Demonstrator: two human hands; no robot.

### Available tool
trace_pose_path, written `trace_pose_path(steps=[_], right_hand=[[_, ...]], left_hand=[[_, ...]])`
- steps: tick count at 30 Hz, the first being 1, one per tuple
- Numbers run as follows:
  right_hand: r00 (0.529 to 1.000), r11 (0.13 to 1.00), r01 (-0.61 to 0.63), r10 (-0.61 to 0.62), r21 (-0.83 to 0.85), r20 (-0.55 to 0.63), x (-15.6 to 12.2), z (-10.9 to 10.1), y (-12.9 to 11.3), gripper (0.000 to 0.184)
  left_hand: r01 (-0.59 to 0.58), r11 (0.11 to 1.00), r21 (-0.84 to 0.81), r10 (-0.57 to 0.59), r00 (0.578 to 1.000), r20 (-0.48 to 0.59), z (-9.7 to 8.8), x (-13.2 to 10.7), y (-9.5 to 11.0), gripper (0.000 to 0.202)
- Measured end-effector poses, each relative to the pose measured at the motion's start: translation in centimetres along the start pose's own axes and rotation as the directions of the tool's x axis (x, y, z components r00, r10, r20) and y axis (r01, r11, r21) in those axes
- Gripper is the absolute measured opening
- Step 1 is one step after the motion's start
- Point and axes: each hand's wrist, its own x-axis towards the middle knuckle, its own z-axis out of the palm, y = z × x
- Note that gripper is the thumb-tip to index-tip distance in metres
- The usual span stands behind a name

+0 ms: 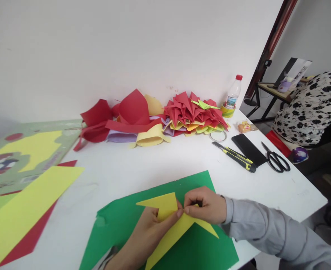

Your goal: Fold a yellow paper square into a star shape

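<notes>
The left hand (147, 232) and right hand (206, 205) are pinching yellow paper (179, 229) over a green sheet (111, 228) on the worktop (182, 157). Behind, a white wall (126, 45) is rising; floral fabric (311, 108), possibly clothing, is showing rightward.

On the white table (120, 161) lie a green sheet (123, 219), a red sheet (38, 229) and scissors (270, 153).

From my head view I get a plain white wall (126, 48) rising behind a white table (120, 161), with a few faint reddish marks (171, 88) low on it. Past the wall's right edge I can make out a dark red post (277, 32) slanting across my view, a grey wall (322, 37) beyond, and a side table (265, 87) with a pale wooden top and black legs. The light reaches me soft and even, dimming at lower right, where I can't read detail.
</notes>
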Motion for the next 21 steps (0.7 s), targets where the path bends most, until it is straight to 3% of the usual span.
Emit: trace_pose_path(steps=[2, 5, 10, 15, 21], right_hand=[[0.999, 1.0, -0.003, 0.002, -0.019, -0.042, 0.1, 0.0, 0.0, 0.014], [0.998, 0.999, -0.014, 0.012, -0.036, -0.067, 0.1, -0.1, 0.0, 0.015], [1.0, 0.999, -0.01, 0.01, -0.049, -0.003, -0.1, -0.2, 0.0, 0.023], [0.999, 0.997, -0.025, 0.023, -0.072, -0.022, -0.1, -0.5, -0.3, 0.039], [0.984, 0.964, -0.175, 0.163, 0.199, 0.073, 0.1, -0.3, -0.6, 0.054]], left_hand=[[-0.005, 1.0, 0.001, 0.005, 0.994, -0.11, -0.1, 0.6, -0.8, 0.052], [-0.019, 1.0, -0.008, 0.017, 0.982, -0.188, -0.2, 0.8, -1.3, 0.053], [-0.003, 0.996, -0.086, -0.004, 0.997, -0.076, -0.4, -0.1, -0.7, 0.046], [0.004, 0.991, -0.13, -0.009, 0.999, -0.037, -0.2, -0.4, 0.7, 0.048], [0.096, 0.986, -0.136, -0.086, 0.993, 0.077, 0.3, -1.5, 1.7, 0.042]])
